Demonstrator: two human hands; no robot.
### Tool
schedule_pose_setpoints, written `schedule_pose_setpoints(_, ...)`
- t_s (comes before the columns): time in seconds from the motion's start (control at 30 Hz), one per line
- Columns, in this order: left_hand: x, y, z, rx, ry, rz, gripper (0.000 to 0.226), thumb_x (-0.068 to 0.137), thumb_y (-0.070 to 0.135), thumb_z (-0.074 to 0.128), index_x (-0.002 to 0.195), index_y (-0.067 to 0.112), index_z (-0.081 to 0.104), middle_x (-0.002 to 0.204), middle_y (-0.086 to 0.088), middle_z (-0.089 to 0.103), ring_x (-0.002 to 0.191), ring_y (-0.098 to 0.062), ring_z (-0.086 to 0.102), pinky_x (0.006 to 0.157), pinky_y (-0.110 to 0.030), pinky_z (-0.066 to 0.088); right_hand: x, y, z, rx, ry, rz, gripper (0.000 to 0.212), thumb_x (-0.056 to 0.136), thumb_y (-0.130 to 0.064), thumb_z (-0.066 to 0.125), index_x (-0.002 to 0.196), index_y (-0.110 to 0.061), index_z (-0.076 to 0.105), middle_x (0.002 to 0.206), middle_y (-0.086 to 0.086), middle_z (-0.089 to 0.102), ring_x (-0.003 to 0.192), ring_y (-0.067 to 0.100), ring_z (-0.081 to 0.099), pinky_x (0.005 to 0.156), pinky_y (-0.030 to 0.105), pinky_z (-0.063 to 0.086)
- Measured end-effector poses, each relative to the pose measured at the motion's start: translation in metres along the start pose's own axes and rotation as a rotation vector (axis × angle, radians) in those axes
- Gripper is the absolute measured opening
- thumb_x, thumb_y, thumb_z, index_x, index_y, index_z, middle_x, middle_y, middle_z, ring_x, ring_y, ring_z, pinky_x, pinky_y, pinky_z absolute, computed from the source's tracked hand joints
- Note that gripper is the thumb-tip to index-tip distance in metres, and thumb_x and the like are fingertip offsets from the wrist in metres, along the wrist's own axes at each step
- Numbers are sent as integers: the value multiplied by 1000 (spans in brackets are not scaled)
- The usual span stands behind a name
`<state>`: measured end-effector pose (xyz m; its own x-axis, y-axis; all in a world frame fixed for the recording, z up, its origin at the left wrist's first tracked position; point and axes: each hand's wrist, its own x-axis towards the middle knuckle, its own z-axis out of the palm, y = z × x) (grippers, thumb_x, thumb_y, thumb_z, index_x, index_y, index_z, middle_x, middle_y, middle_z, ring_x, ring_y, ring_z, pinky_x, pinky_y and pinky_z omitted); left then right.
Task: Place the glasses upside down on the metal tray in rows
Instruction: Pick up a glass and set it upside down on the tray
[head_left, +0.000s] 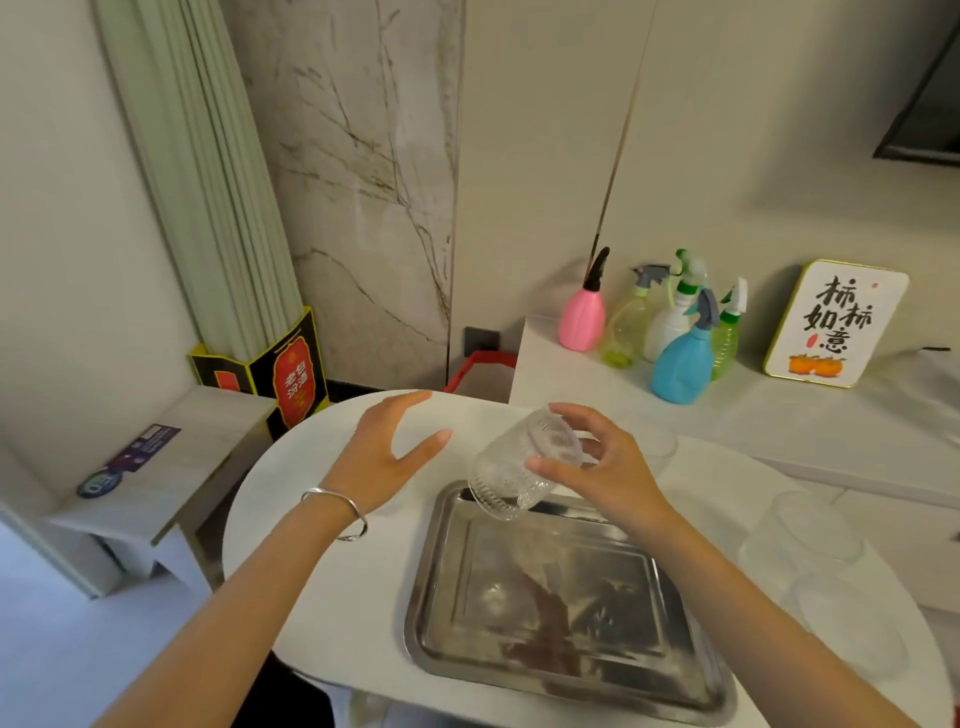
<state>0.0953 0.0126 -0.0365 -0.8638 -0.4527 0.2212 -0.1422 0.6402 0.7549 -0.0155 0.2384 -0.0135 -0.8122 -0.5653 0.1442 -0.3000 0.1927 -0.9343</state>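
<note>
A shiny metal tray (566, 670) lies on the white oval table (337, 613) with nothing standing on it. My right hand (602, 467) holds a clear ribbed glass (511, 475) tilted over the tray's far left corner, its mouth turned down and to the left. My left hand (384, 457) hovers to the left of the glass, fingers spread, holding nothing; a silver bangle sits on that wrist. Clear glasses stand on the table to the right of the tray, two (802, 540) (852, 623) near the edge and another (657, 449) behind my right hand.
Several spray bottles (680, 358) and a white sign with orange fruit (836, 322) stand on a white counter at the back right. A low wooden shelf (171, 483) sits to the left, with a black and yellow box (291, 379) behind it.
</note>
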Motion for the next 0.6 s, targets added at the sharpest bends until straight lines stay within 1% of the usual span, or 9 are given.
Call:
schedule_pose_setpoints(0.03, -2, -11, 1, 60, 5, -5, 62, 76, 56, 55, 130, 31, 39, 138, 2, 44, 124, -14, 38, 101, -33, 32, 0, 4, 6, -39, -18, -1, 60, 60, -30, 87, 114, -33, 61, 116, -13, 63, 104, 7, 62, 82, 22, 52)
schedule_pose_setpoints(0.1, -4, -29, 3, 156, 3, -12, 62, 77, 51, 60, 130, 28, 39, 140, -1, 44, 128, -19, 36, 105, -36, 32, 2, 12, 19, -133, -54, -11, 63, 58, -36, 88, 115, -33, 61, 119, -11, 62, 106, 8, 60, 87, 21, 48)
schedule_pose_setpoints(0.17, -5, -42, 4, 238, 2, -2, 65, 76, 52, 61, 131, 26, 39, 141, -1, 42, 132, -21, 33, 108, -39, 29, 3, 20, 31, -205, -77, -28, 64, 56, -41, 87, 114, -35, 60, 121, -13, 60, 108, 7, 57, 88, 17, 43)
schedule_pose_setpoints(0.27, -3, -50, 3, 315, 5, -9, 70, 74, 54, 62, 134, 26, 36, 146, -1, 37, 138, -23, 24, 114, -43, 22, 4, 28, 43, -275, -98, -34, 63, 56, -45, 85, 112, -39, 57, 117, -18, 56, 107, 4, 54, 90, 19, 41)
schedule_pose_setpoints(0.43, -1, -53, 1, 229, 4, -67, 78, 72, 46, 69, 136, 22, 32, 146, -4, 35, 135, -23, 28, 108, -42, 31, 4, 38, 51, -329, -120, -21, 69, 55, -49, 84, 117, -36, 56, 118, -15, 56, 108, 6, 53, 92, 23, 42)
schedule_pose_setpoints(0.6, 5, -53, -2, 192, -18, -123, 80, 71, 42, 71, 137, 22, 29, 146, -5, 34, 132, -26, 31, 107, -43, 33, 4, 40, 53, -366, -144, -18, 71, 58, -49, 83, 120, -35, 53, 118, -17, 52, 108, 6, 51, 93, 24, 43)
